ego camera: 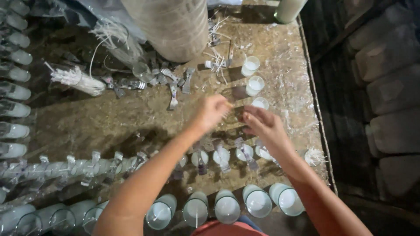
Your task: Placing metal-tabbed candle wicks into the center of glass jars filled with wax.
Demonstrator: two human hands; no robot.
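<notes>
Currently, the left hand point(211, 111) pinches a thin wick stick point(229, 105) over the table point(87, 122); the right hand point(262, 124), fingers curled, meets it just near the small wax-filled glass point(260, 103). Judged step: wick fitting. Next calls for steady centring.

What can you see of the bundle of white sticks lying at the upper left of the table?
The bundle of white sticks lies on its side on the brown, wax-spattered table, angled from upper left down to lower right. It is a tight sheaf of thin, pale, wick-like sticks, uneven at the ends, with one stick poking out at the upper left. Small metal clips lie scattered just right of it. Neither hand touches it; both are farther right.
</notes>
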